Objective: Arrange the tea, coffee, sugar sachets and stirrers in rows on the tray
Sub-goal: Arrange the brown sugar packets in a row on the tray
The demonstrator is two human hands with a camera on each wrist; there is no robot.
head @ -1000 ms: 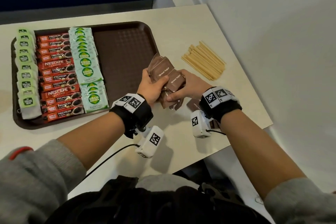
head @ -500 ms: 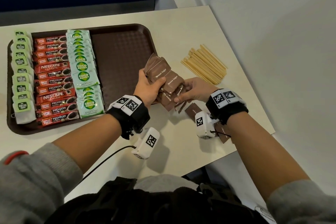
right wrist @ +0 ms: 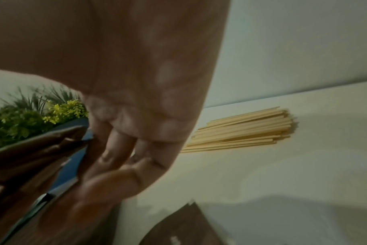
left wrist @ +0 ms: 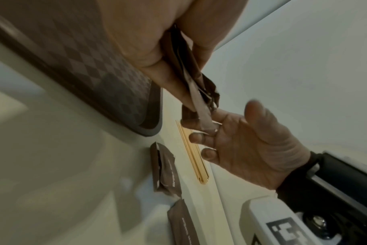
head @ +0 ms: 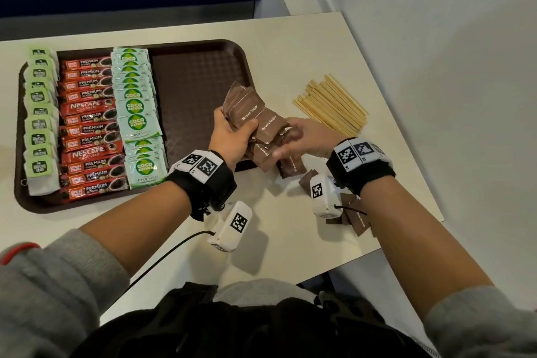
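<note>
My left hand (head: 232,132) grips a fanned bunch of brown sugar sachets (head: 255,119) over the right edge of the brown tray (head: 197,87). My right hand (head: 296,139) meets the bunch's lower end. In the left wrist view its fingers (left wrist: 201,137) lie fairly straight against the sachet ends (left wrist: 199,92), with the thumb held apart. Rows of green tea bags (head: 39,125), red coffee sticks (head: 90,128) and pale green coco sugar sachets (head: 136,113) fill the tray's left half. Wooden stirrers (head: 331,104) lie piled on the table to the right.
Loose brown sachets lie on the table by my right wrist (head: 292,167) and beneath it (head: 359,218). The table's right edge (head: 406,131) runs close behind the stirrers, with a white wall beyond. The tray's right half is bare.
My right hand has slid from the top of the bunch to its lower end. The left hand keeps its grip, and loose sachets now show by the right wrist.
</note>
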